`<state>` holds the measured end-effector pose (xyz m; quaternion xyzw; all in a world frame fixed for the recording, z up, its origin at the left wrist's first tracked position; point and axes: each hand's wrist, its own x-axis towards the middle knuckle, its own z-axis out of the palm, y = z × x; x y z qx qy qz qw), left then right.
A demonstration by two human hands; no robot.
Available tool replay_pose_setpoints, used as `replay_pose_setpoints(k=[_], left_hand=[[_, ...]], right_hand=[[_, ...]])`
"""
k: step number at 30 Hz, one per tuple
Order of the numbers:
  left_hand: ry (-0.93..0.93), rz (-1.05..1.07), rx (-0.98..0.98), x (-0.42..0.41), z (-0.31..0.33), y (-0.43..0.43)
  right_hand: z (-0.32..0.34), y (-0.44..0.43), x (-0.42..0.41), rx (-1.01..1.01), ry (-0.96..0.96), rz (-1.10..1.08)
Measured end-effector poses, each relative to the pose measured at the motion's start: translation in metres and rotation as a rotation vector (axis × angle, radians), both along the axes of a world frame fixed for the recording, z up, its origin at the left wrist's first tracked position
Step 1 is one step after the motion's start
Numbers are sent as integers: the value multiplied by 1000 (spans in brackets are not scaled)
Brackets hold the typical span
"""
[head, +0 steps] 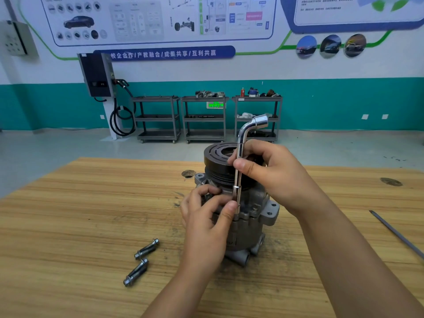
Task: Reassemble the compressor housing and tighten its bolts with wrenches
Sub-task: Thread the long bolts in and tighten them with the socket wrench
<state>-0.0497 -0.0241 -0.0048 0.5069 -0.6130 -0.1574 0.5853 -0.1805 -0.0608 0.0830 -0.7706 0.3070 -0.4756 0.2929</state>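
A grey metal compressor (249,228) stands upright on the wooden table (80,214), its black grooved pulley (218,154) on top. A chrome L-shaped socket wrench (241,157) stands vertical against the housing, its lower end down on a bolt at the housing flange. My right hand (270,173) grips the wrench shaft at mid-height. My left hand (206,216) pinches the wrench's lower end with thumb and fingers beside the housing. Two loose bolts (141,261) lie on the table left of the compressor.
A thin metal rod (399,235) lies at the table's right edge. Small holes (188,173) mark the tabletop. Beyond the table, three grey carts (204,118) with parts and a wall charger (97,74) stand against the far wall.
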Motion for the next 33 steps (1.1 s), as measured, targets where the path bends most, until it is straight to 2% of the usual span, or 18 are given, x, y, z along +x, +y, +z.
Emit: replay_pose_setpoints(k=[10,12,15,17,22,26,29,31,33], left_hand=[[-46,16,2,0,3,0],[-56,19,-6,-1,3,0],[-67,33,-16,0,1,-3],[-67,33,-14,1,0,-4],[-80,33,-21,0,-3,-5],[-65,58,-26,1,-5,-5],[-63,53,-41,2,-6,-4],[-79,61,-41,1,-5,-3],[-75,59,-37,1,-4,-3]], right_hand=[[-1,3,11,-39,-7,-163],[1,4,8,-9,-19,-96],[6,6,1,24,-137,131],[10,9,3,-8,-189,165],[21,13,12,-111,-198,-2],[24,9,30,-188,-190,-257],[23,4,44,-160,-192,-385],[24,2,44,-116,-133,-390],[27,3,39,-77,-57,-289]])
